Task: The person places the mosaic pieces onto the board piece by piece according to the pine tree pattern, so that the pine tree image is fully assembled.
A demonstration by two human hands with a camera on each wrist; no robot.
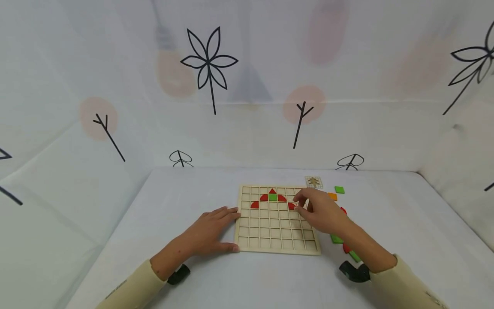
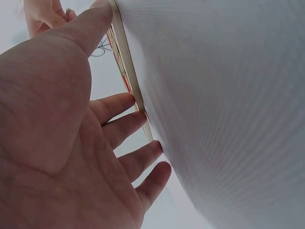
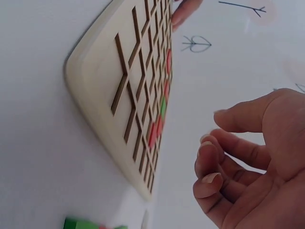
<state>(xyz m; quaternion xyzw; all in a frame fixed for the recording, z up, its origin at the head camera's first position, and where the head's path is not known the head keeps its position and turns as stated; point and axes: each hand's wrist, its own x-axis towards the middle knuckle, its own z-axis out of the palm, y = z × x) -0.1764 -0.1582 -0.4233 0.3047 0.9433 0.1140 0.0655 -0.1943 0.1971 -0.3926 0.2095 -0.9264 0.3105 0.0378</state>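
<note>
A square wooden grid board [image 1: 270, 231] lies on the white table, with red quarter-round pieces [image 1: 254, 205], a red triangle [image 1: 272, 191] and a green square [image 1: 273, 198] set in its upper cells. My left hand [image 1: 208, 231] rests along the board's left edge, fingers spread and thumb at the lower corner; the left wrist view shows the fingertips [image 2: 138, 160] against that edge. Over the board's right side hovers my right hand [image 1: 320, 210], near the rightmost red piece [image 1: 292, 206]. Its fingers are loosely bent, and the right wrist view shows nothing between thumb and fingers.
Loose pieces lie right of the board, partly hidden by the right forearm: a green square [image 1: 339, 189], an orange square [image 1: 332, 196], a red piece [image 1: 346, 248] and other green ones [image 1: 354, 256]. A small pattern card [image 1: 314, 182] lies behind the board's far right corner.
</note>
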